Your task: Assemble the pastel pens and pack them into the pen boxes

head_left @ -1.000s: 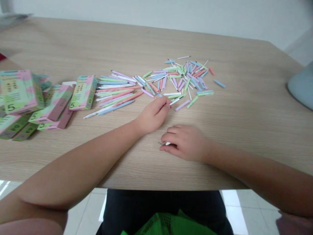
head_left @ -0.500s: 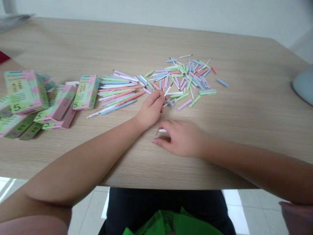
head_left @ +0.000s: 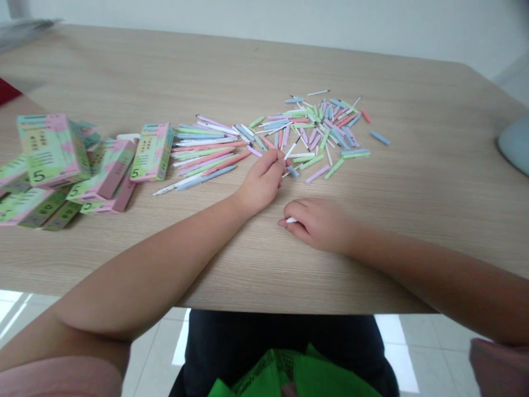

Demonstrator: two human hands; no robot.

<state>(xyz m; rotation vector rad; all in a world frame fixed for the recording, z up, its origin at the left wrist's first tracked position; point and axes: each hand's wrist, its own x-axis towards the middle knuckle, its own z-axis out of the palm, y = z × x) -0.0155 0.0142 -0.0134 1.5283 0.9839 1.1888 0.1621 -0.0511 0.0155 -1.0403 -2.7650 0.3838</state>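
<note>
My left hand (head_left: 264, 182) is closed in a pinch at the near edge of a loose pile. A white pen refill (head_left: 292, 148) with a dark tip sticks up from its fingertips. Lower and to the right, my right hand (head_left: 320, 225) is curled just over the table, and the white end of a pen part (head_left: 291, 220) pokes out between thumb and forefinger. Most of that part is hidden by the fingers. Pastel pen caps (head_left: 317, 174) and white refills lie scattered beyond both hands. Left of the pile, whole pens (head_left: 206, 157) lie side by side in a row.
Several green-and-pink pen boxes (head_left: 52, 151) are stacked at the left, and one box (head_left: 152, 151) stands nearest the pens. A grey rounded object (head_left: 514, 143) is at the right edge. The table's (head_left: 256, 292) front edge runs just before my lap.
My right hand has moved slightly right, and its thumb and forefinger have closed round the white pen part. My left hand keeps its pinch on the refill. The whole view has shifted a little.
</note>
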